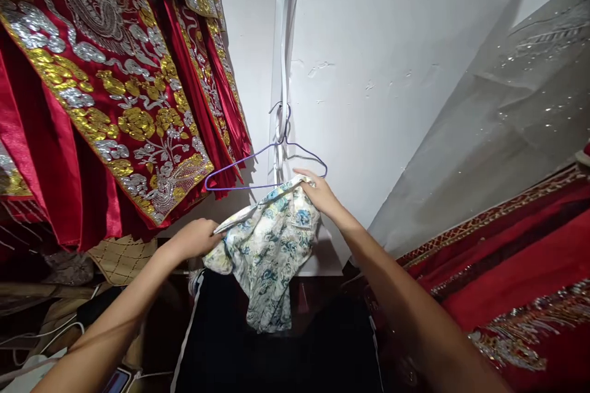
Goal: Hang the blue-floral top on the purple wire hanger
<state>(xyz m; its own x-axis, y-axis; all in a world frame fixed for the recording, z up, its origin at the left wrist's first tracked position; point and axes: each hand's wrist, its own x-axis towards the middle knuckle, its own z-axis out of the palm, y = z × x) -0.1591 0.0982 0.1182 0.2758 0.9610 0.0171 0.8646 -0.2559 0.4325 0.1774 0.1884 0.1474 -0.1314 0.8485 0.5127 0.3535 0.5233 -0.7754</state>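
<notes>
A white garment with blue and green flowers [271, 252] hangs stretched between my two hands; its exact kind is hard to tell. My left hand [199, 237] is closed on the left end of its top edge. My right hand [319, 191] grips the right end of that edge, fingers partly hidden behind the cloth. Just behind and above it, a purple wire hanger [239, 186] hangs by its hook from a white strap [283, 49] against the wall. The hanger's lower bar passes close behind the garment's top edge; whether they touch I cannot tell.
Red costumes with gold and silver embroidery [138, 92] hang on the left. To the right are a clear plastic cover [488, 116] and red beaded garments [530, 252]. A phone [117, 381] and white cables lie at lower left. A white wall [369, 24] stands ahead.
</notes>
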